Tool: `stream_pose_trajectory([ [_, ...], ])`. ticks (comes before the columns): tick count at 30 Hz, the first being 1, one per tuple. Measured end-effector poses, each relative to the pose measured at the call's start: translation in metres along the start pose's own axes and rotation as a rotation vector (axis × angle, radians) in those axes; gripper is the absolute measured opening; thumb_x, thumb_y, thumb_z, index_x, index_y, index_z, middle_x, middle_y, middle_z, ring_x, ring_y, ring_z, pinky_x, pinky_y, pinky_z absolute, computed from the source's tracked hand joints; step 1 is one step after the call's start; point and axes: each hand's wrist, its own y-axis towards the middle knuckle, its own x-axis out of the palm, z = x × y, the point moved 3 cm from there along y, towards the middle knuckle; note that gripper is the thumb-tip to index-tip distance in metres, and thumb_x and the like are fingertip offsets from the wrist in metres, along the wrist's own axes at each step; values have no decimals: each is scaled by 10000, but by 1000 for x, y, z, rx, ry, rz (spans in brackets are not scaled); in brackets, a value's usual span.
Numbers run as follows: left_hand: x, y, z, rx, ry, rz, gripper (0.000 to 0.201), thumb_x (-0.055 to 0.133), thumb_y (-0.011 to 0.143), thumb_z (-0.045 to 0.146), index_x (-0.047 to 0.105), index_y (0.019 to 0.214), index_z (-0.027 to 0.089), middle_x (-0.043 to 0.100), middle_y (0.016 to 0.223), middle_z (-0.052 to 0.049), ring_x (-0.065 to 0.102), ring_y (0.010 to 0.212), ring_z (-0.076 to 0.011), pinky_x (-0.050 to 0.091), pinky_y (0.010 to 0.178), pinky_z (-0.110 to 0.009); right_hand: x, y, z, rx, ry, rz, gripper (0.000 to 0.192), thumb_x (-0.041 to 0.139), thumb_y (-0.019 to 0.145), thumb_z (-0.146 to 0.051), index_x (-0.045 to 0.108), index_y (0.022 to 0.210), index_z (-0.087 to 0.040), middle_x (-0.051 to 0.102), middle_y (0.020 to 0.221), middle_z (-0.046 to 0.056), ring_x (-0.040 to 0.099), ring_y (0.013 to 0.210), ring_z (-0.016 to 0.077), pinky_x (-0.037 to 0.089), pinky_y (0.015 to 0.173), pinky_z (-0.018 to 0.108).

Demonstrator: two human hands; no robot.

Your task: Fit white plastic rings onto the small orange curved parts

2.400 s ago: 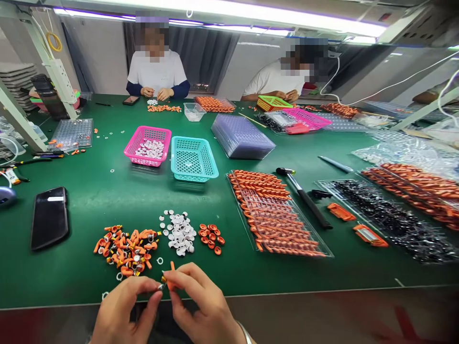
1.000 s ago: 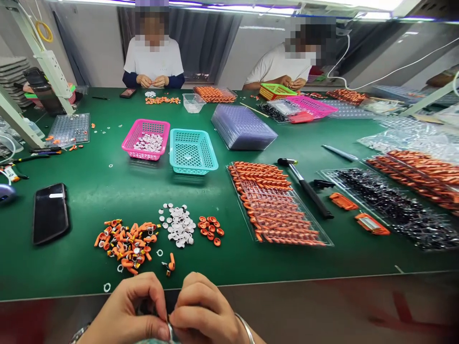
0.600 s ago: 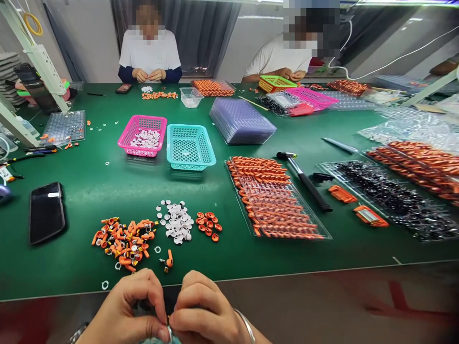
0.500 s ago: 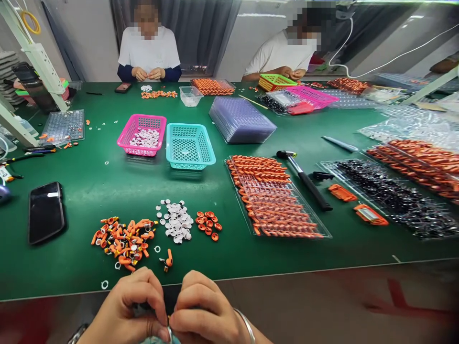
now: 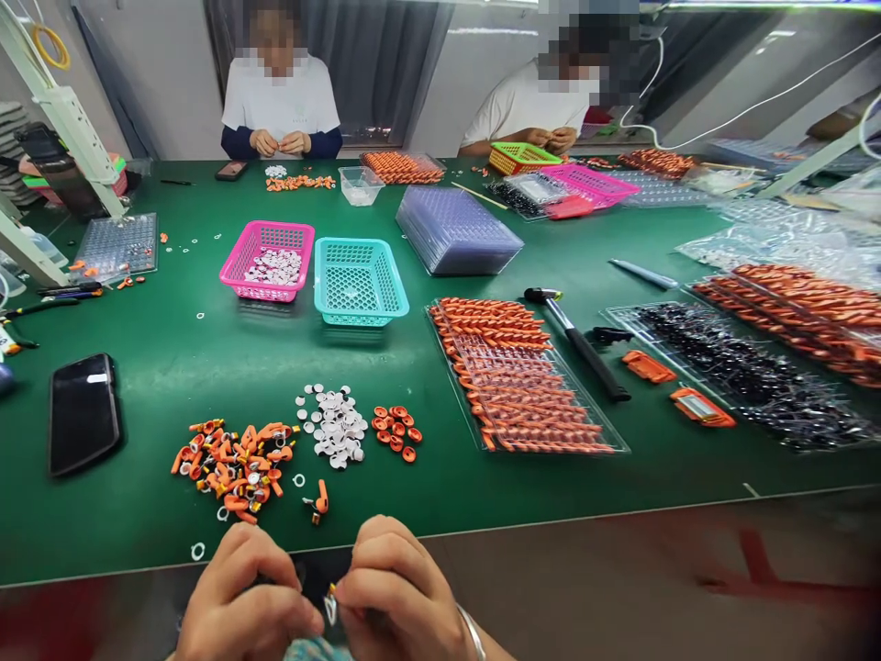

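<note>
At the table's front edge my right hand [image 5: 406, 588] pinches a small white part with a yellow tip [image 5: 331, 608]. Facing it, my left hand [image 5: 248, 592] is closed, thumb and fingers together; whatever it may hold is hidden. The two hands are slightly apart. Beyond them lies a heap of orange earbud housings [image 5: 240, 464] with yellow and silver bits. One single orange earbud housing [image 5: 321, 497] rests closer to my hands. Farther back are a pile of white round discs [image 5: 339, 427] and a group of small orange caps [image 5: 397, 430].
A pink basket [image 5: 227, 275] holds white pieces, beside a turquoise basket [image 5: 362, 319]. A phone [image 5: 83, 413] lies left. To the right are a tray of orange parts [image 5: 474, 439], a hammer [image 5: 588, 353] and black parts [image 5: 750, 367]. Two people sit opposite.
My hands have moved apart from each other, leaving the small part in my right hand's fingers. The whole view has shifted slightly.
</note>
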Motion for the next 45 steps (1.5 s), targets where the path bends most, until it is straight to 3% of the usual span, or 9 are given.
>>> stream_pose_trajectory([
  [6,-3,5,-11,-173,-140,-116,128,643,895,246,665,770,229,606,732,-15,557,688,-159,437,642,-257,0,-3,2,13,11,-9,128,538,855,-74,590,902,-181,569,708,27,536,639,156,524,580,284],
  [12,11,1,-30,-775,-584,-285,334,834,664,458,675,680,164,606,612,11,496,590,-122,382,544,-215,-1,-3,3,-23,73,-88,74,525,929,-165,596,947,-173,592,737,41,551,683,167,531,626,291],
  [14,18,-2,-33,-893,-728,-317,362,882,594,430,667,669,149,619,610,15,498,593,-114,382,560,-211,-1,-2,4,-16,125,-106,82,512,954,-201,590,955,-180,599,757,42,554,699,164,531,640,290],
  [19,32,-7,-34,-1045,-1038,-407,418,954,453,304,612,639,151,645,572,15,535,541,-108,366,529,-205,-2,4,3,8,263,-160,158,480,991,-301,575,911,-204,617,778,35,563,737,149,525,671,265],
  [25,43,-9,-29,-1154,-1087,-473,485,972,313,283,583,565,142,637,547,29,499,501,-83,345,523,-199,2,4,3,-8,246,-306,136,554,961,-280,595,843,-227,653,768,15,586,745,139,511,687,256],
  [30,43,-12,-30,-1126,-1052,-432,486,975,303,309,593,556,147,640,560,26,523,512,-104,353,521,-207,0,2,3,-53,201,-322,131,575,952,-288,607,838,-230,647,737,8,596,754,140,524,748,279],
  [35,22,-3,-28,-823,-693,-295,291,919,540,360,699,572,174,627,624,19,534,629,-131,386,602,-228,-8,5,2,-188,18,-173,244,466,979,-177,607,782,-211,621,693,7,565,639,125,537,772,305],
  [38,13,3,-23,-687,-538,-341,255,866,639,392,723,582,188,629,650,6,536,649,-140,385,623,-239,-9,6,1,-274,-91,-156,282,469,969,-142,618,739,-211,637,663,-16,569,594,106,548,792,289],
  [45,10,3,-24,-633,-454,-416,268,857,648,409,713,601,187,615,666,9,551,669,-143,393,625,-236,-10,5,-3,-383,-153,-139,329,534,895,-78,641,617,-217,627,633,-35,551,574,82,572,787,262],
])
